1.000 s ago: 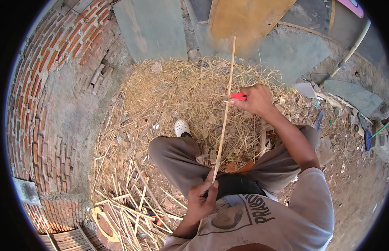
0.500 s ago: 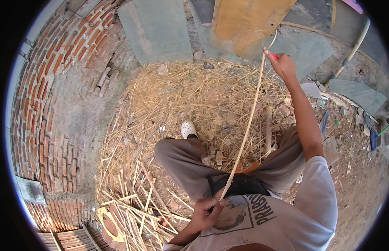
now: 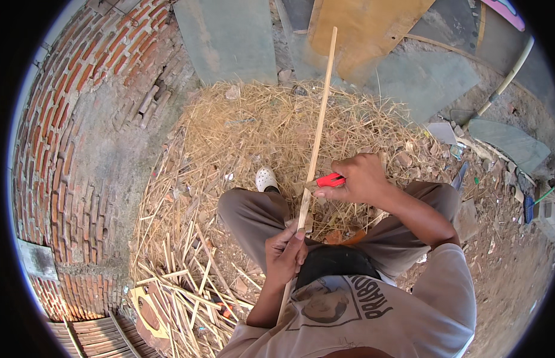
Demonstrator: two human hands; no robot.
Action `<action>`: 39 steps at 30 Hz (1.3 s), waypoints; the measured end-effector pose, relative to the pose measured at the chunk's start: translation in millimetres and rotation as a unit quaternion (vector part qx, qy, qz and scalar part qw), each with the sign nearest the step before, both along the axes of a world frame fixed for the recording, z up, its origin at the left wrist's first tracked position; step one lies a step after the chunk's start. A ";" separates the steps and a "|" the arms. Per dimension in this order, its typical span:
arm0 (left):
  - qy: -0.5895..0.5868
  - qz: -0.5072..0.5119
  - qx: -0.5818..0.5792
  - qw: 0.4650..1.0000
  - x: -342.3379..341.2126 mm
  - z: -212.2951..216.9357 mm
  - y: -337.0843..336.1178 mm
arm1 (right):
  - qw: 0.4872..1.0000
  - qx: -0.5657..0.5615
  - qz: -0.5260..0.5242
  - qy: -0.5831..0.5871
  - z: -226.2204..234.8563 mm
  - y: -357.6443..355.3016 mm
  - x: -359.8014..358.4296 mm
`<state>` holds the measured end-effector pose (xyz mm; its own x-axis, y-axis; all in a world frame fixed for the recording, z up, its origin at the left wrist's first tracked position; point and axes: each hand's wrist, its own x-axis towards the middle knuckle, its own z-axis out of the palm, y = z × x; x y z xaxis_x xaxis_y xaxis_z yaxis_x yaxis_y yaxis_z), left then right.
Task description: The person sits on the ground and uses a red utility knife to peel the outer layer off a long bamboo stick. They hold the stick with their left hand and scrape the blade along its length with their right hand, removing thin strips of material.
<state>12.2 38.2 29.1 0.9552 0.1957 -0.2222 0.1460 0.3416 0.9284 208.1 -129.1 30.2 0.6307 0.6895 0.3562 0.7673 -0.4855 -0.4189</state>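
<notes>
Gripping low on a long bamboo strip (image 3: 316, 134), the left hand (image 3: 285, 250) is closed round it just above the lap, thumb and fingers wrapped on the shaft. Right hand (image 3: 362, 178) sits higher and toward 3 o'clock of the strip, fist closed on a red-handled knife (image 3: 330, 179), whose tip meets the strip's right edge a little above the left hand.

Strip's long axis runs near 6 to 12 o'clock, leaning slightly toward 1; the lower end passes down by the left forearm, the upper end reaches over the tan board (image 3: 366, 33) at 12. The left hand is the nearer to the strip's lower half; the right touches it only through the blade.

Room: the length above the knife is free of either hand, with only the heap of straw-like shavings (image 3: 253, 128) lying beneath it. Curved brick wall (image 3: 68, 137) stands well off at 9 o'clock. Grey slabs (image 3: 229, 39) lie at 11 to 12. Loose split sticks (image 3: 182, 280) are scattered at 7 to 8, near the left knee. White shoe (image 3: 266, 178) is just left of the strip, not touching.
</notes>
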 end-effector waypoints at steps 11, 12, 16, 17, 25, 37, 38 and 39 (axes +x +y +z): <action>0.019 0.009 -0.012 1.000 13.5 10.9 -15.0 | 0.999 0.019 -0.034 -0.035 -18.7 6.0 9.0; 0.018 0.011 -0.008 1.000 13.2 11.5 -17.2 | 0.998 0.018 -0.045 -0.034 -17.5 5.1 13.8; 0.021 -0.010 0.034 0.999 17.8 12.2 -17.1 | 0.996 0.024 -0.079 -0.045 -17.2 -1.6 30.2; 0.020 -0.007 0.037 0.999 18.6 12.9 -17.2 | 0.995 0.030 -0.086 -0.035 -17.9 0.5 31.3; -0.015 -0.006 0.065 0.998 18.8 5.0 -12.3 | 0.998 0.038 0.012 -0.045 -17.7 7.9 -4.9; 0.019 -0.044 0.073 0.996 4.8 7.8 -22.6 | 0.980 -0.009 -0.197 -0.016 -24.3 -11.8 69.2; 0.003 -0.039 0.071 0.997 5.3 4.1 -24.8 | 0.980 -0.013 -0.198 -0.017 -17.6 -17.5 76.1; 0.001 -0.028 0.066 0.997 6.4 2.9 -22.3 | 0.980 -0.018 -0.199 -0.018 -11.8 -19.1 79.1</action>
<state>18.5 15.9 32.0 0.9651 0.1696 -0.1995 0.1630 0.2073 0.9646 287.2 -148.2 18.3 0.8391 0.4043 0.3639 0.5289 -0.7629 -0.3718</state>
